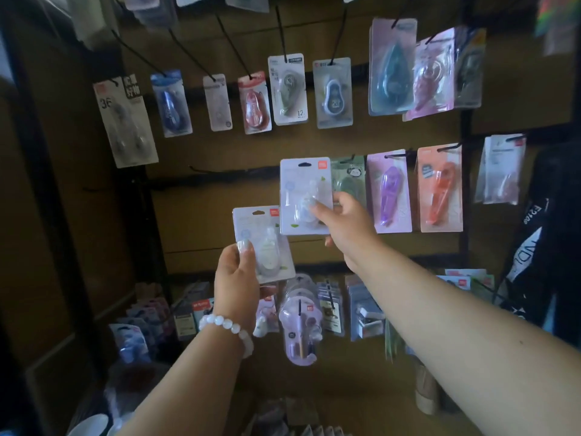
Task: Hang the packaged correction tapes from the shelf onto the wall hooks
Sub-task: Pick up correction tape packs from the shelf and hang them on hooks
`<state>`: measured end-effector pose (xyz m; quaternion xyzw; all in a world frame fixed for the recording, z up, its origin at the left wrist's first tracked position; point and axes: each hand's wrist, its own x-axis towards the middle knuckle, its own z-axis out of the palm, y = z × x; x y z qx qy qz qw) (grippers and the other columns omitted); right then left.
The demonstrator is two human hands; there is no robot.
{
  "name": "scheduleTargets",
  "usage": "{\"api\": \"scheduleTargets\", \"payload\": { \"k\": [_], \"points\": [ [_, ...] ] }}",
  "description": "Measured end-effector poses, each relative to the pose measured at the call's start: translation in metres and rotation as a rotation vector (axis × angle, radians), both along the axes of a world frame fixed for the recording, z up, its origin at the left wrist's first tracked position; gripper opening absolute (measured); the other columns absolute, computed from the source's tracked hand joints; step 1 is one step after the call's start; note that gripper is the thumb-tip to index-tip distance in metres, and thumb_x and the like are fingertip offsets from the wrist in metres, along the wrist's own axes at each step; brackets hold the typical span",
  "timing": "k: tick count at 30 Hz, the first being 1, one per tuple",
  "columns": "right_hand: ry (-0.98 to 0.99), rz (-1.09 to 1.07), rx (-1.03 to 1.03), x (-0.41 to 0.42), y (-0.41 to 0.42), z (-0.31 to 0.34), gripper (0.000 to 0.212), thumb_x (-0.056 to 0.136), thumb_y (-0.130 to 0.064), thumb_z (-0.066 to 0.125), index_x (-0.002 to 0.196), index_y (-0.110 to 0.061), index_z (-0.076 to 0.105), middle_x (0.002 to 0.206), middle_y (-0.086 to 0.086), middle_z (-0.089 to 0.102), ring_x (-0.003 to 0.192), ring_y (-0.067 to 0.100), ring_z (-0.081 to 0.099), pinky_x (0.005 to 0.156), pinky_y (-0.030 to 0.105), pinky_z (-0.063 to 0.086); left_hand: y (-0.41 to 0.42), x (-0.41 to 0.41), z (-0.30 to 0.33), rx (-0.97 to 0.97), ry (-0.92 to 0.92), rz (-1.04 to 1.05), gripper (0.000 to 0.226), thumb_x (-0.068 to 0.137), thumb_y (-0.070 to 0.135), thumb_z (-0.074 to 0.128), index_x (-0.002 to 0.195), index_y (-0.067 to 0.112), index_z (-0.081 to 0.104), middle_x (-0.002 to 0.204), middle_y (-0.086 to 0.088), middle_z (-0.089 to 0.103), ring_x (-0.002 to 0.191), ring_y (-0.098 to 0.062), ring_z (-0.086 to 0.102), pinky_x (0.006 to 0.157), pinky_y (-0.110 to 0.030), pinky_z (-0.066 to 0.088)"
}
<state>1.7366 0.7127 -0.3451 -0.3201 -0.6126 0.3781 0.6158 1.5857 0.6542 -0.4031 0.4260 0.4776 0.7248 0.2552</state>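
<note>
Currently two hands are in view, each holding one pack. Right hand (344,221) is reaching far toward the wall, thumb and fingers pinching the lower right part of a white packaged correction tape (303,190), holding it upright in front of the middle hook row, just left of a green pack (349,180). Its hang hole is sitting at the top; can't tell whether it is on a hook. Left hand (235,278) is sitting lower, nearer and to the left, thumb across the front of a second white pack (262,240), fingers curled behind it, tilted slightly. White bead bracelet (228,327) is sitting on that wrist.

Counts on the wall: the upper full row is showing six single packs hanging left to centre — grey twin pack (124,121), blue (171,103), clear-white (217,102), red (254,102), grey-green (287,89), blue-grey (333,92) — plus a cluster of three at right (424,70). Middle row right of the hand: purple (390,190), orange (440,187), and one pale pack (500,168) far right. Bare black hooks (220,169) are sticking out to the left on the middle row.

Below the hands, more packs are hanging or stacked (300,322); too blurred to count.
</note>
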Motion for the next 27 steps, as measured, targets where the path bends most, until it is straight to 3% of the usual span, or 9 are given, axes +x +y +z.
{"api": "scheduleTargets", "payload": {
  "k": [3, 6, 13, 20, 25, 27],
  "points": [
    [-0.038, -0.023, -0.003, -0.005, 0.006, 0.014, 0.028, 0.089, -0.036, 0.062, 0.112, -0.022, 0.055, 0.094, -0.012, 0.062, 0.074, 0.006, 0.057, 0.048, 0.02, 0.04, -0.001, -0.004, 0.0, 0.013, 0.015, 0.027, 0.029, 0.101, 0.043, 0.042, 0.113, 0.021, 0.057, 0.11, -0.006, 0.068, 0.095, -0.024, 0.07, 0.056, -0.027, 0.054],
    [-0.061, -0.052, -0.019, -0.008, 0.012, 0.016, 0.029, 0.091, -0.036, 0.06, 0.115, -0.022, 0.054, 0.094, -0.012, 0.059, 0.072, 0.006, 0.055, 0.047, 0.019, 0.039, -0.001, -0.007, -0.003, 0.011, 0.002, 0.01, 0.029, 0.1, 0.044, 0.043, 0.116, 0.023, 0.056, 0.116, -0.008, 0.067, 0.101, -0.028, 0.07, 0.061, -0.03, 0.056],
    [-0.076, -0.091, -0.04, -0.015, 0.024, 0.012, 0.033, 0.091, -0.038, 0.06, 0.119, -0.022, 0.054, 0.101, -0.009, 0.06, 0.076, 0.007, 0.057, 0.05, 0.019, 0.042, -0.003, -0.01, -0.005, 0.033, -0.053, -0.015, 0.029, 0.1, 0.04, 0.046, 0.12, 0.023, 0.057, 0.116, -0.007, 0.068, 0.097, -0.026, 0.073, 0.06, -0.027, 0.059],
    [-0.087, -0.152, -0.163, -0.026, 0.036, 0.015, 0.031, 0.089, -0.04, 0.06, 0.105, -0.014, 0.058, 0.094, -0.002, 0.062, 0.069, 0.012, 0.056, 0.048, 0.021, 0.045, -0.001, -0.01, -0.006, 0.037, -0.05, -0.015, 0.028, 0.097, 0.04, 0.048, 0.117, 0.023, 0.059, 0.115, -0.006, 0.07, 0.097, -0.026, 0.073, 0.066, -0.033, 0.061],
    [-0.121, -0.182, -0.261, -0.027, 0.04, 0.015, 0.057, 0.086, -0.048, 0.061, 0.126, -0.008, 0.053, 0.093, -0.001, 0.06, 0.068, 0.014, 0.06, 0.044, 0.021, 0.046, 0.0, -0.008, -0.006, 0.017, -0.061, -0.025, 0.034, 0.089, 0.044, 0.055, 0.11, 0.019, 0.061, 0.111, -0.008, 0.071, 0.096, -0.027, 0.073, 0.069, -0.035, 0.061],
    [-0.124, -0.159, -0.275, -0.025, 0.04, 0.014, 0.058, 0.087, -0.048, 0.061, 0.128, -0.007, 0.052, 0.081, -0.002, 0.058, 0.066, 0.015, 0.061, 0.053, 0.026, 0.055, 0.002, -0.008, -0.006, 0.014, -0.065, -0.029, 0.024, 0.093, 0.038, 0.055, 0.107, 0.019, 0.061, 0.111, -0.008, 0.071, 0.095, -0.027, 0.073, 0.068, -0.034, 0.06]
  ]
}}
